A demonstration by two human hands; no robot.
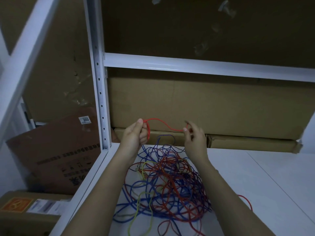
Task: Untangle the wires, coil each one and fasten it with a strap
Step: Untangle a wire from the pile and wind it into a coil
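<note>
Item 1: left hand [136, 134], raised over the far edge of the white desk [255, 176]. I see its fingers curled round a small loop of red wire [160, 122], thumb on top.

Item 2: right hand [193, 135], raised to the right of the left one, well apart from it. Thumb and forefinger pinch the same red wire at its right end; the other fingers hang loosely bent. The wire sags in a shallow arc between my two hands.

Item 3: tangle of wires [168, 181], red, blue and yellow-green strands heaped together on the desk, near side, below and between the forearms. A few blue loops rise from the heap toward the hands. One red strand [246, 200] curves out on the desk to the right of the heap.

Item 4: cardboard boxes [204, 106], stacked at the far edge of the desk, under a white shelf rail [187, 63].

Item 5: white perforated upright [100, 92], at the left far corner of the desk.

Item 6: leaning brown carton [56, 150], left of the desk, bearing a label numbered 3055.
</note>
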